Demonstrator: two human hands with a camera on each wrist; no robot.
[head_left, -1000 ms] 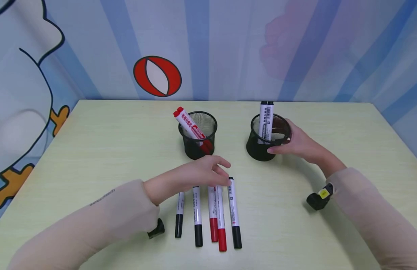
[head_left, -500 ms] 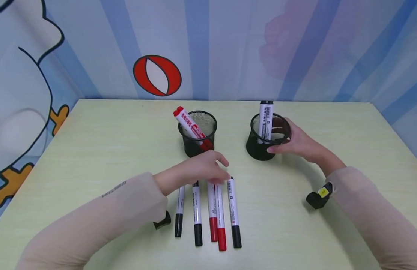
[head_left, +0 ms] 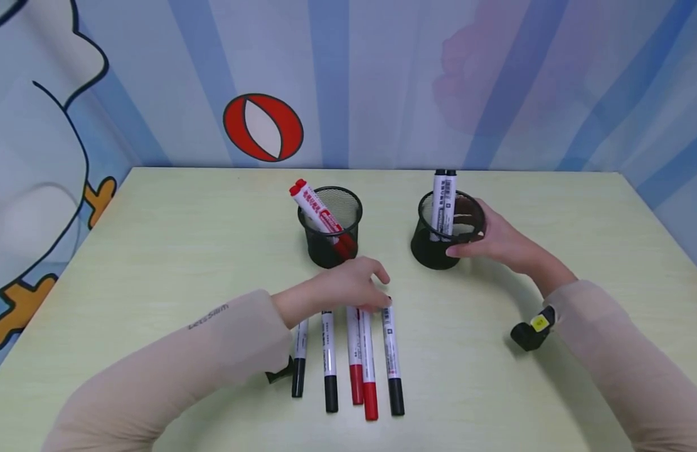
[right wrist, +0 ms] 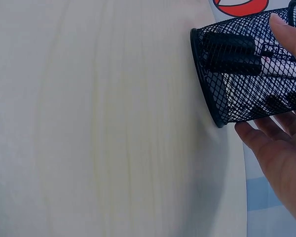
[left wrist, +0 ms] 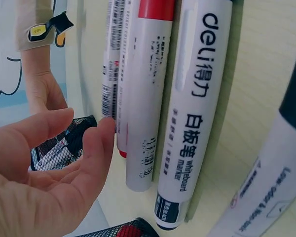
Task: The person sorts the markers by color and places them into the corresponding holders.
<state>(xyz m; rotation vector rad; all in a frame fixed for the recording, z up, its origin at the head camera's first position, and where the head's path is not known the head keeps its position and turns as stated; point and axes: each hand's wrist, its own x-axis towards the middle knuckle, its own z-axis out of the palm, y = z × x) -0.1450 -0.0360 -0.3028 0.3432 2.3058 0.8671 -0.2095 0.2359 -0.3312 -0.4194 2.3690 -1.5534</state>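
Black-capped marker (head_left: 391, 345), rightmost of five lying on the tabletop (head_left: 212, 251), cap toward the near side. At its far end: my left hand (head_left: 351, 285), fingers loosely bent, gripping nothing; contact cannot be told. To its left: two red-capped markers (head_left: 367, 358), side by side, then two more black-capped markers (head_left: 329, 351). Far right: mesh cup (head_left: 430, 254), two standing markers (head_left: 437, 204) inside, my right hand's (head_left: 503, 238) fingers curled round it. Far left: second cup (head_left: 321, 251), red markers (head_left: 320, 210) leaning. Hazards, in my judgement: an off-centre pinch could roll the round barrel away; a right-hand tug could tip the held cup.
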